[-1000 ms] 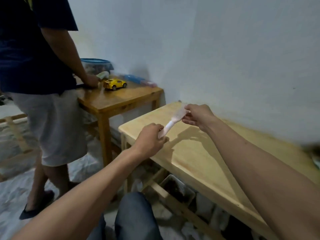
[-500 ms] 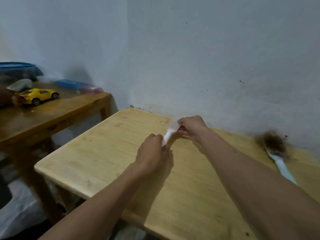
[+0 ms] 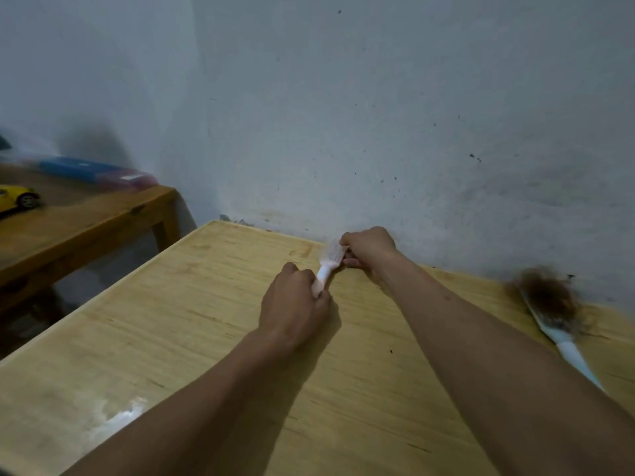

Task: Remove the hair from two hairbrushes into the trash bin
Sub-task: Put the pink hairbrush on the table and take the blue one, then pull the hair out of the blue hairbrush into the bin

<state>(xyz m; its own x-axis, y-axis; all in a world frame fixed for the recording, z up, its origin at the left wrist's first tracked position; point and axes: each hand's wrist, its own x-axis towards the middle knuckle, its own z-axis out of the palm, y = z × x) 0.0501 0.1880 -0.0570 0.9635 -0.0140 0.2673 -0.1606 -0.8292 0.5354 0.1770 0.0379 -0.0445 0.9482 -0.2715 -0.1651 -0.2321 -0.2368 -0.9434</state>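
Note:
A white hairbrush [image 3: 329, 266] is held low over the light wooden table [image 3: 192, 324] near the wall. My left hand [image 3: 295, 307] is closed around its handle. My right hand [image 3: 369, 249] grips the bristle head at its far end, fingers curled over it. I see no hair on this brush. A second hairbrush [image 3: 563, 341] with a pale blue handle lies at the table's right side, and a thick clump of brown hair [image 3: 546, 297] covers its head. No trash bin is in view.
A darker wooden side table [image 3: 86, 228] stands to the left with a yellow toy car [image 3: 17, 199] and a blue and pink case [image 3: 99, 171] on it. A white wall runs right behind both tables. A pale smear [image 3: 117, 420] marks the table's near left.
The view has swung right and down from the side table and a standing person to the light table. Both hands kept hold of the white brush and lowered it toward the tabletop.

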